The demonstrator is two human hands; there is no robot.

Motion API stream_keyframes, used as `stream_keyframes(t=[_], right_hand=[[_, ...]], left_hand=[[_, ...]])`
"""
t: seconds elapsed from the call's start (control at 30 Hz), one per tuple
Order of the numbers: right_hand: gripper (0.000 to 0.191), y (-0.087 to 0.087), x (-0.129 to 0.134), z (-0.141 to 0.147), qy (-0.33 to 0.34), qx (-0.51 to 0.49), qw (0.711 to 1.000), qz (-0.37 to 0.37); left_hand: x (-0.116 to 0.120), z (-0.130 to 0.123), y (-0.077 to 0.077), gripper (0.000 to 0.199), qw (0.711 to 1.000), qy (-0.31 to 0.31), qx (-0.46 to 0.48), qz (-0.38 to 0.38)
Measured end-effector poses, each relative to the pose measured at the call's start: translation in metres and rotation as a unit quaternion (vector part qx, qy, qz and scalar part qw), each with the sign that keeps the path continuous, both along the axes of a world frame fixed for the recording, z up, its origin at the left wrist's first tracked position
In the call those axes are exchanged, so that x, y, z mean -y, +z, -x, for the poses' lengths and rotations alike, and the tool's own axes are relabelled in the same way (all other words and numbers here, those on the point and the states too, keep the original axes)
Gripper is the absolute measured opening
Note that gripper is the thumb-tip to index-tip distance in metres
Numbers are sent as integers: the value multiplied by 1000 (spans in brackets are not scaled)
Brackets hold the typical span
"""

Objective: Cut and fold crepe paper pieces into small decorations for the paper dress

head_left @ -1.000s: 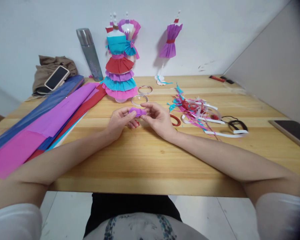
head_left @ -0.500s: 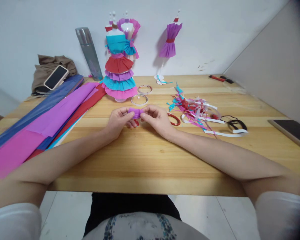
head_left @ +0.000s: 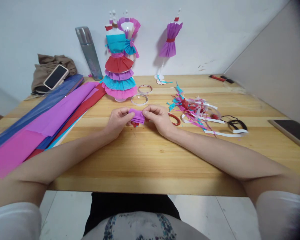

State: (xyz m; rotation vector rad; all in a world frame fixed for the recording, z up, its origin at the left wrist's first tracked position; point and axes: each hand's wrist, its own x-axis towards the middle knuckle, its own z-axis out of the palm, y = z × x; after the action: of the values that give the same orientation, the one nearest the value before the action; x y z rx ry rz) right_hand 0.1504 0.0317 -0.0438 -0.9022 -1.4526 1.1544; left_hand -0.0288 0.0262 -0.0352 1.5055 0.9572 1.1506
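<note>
Between my two hands is a small layered piece of purple crepe paper [head_left: 138, 115], its folds facing me. My left hand [head_left: 119, 122] pinches its left end between thumb and fingers. At the right end, my right hand [head_left: 158, 119] grips it the same way. A bit of red [head_left: 135, 124] shows just under the purple paper; what it belongs to I cannot make out. Behind my hands stands a small dress form in a tiered paper dress [head_left: 118, 66] of blue, red, purple and pink. A red ring-shaped roll [head_left: 175, 119] lies by my right wrist, partly hidden.
Long folded paper sheets [head_left: 62, 108] cover the table's left side. Two tape rings [head_left: 139, 99] lie by the dress. Paper scraps [head_left: 195, 108] pile up at right, near a dark tablet-like slab [head_left: 293, 131]. A bottle [head_left: 89, 53] and another dressed form [head_left: 171, 40] stand by the wall.
The purple paper has tilted and spread a little, so more of its layered face shows between my hands. Both hands stay in nearly the same place.
</note>
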Motion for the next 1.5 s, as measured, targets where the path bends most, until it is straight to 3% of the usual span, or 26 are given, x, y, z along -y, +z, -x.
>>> stream_keyframes(t=[0.2,0.37,0.7,1.2,1.5], right_hand=[[40,-4,-4,-2,27,-53,997,51],[38,-3,0,-1,47,-18,999,18],[36,-3,2,-1,34,33,999,-12],[37,-5,-2,2,9,-9,1000,5],[34,-2,0,3,-22,-32,999,14]], left_hand=[[0,0,-1,23,1000,-5,4,10],[1,0,-1,23,1000,-4,6,8],[1,0,-2,25,1000,0,6,3],[-3,1,-7,36,998,-46,-4,53],[3,0,4,30,994,-57,-73,60]])
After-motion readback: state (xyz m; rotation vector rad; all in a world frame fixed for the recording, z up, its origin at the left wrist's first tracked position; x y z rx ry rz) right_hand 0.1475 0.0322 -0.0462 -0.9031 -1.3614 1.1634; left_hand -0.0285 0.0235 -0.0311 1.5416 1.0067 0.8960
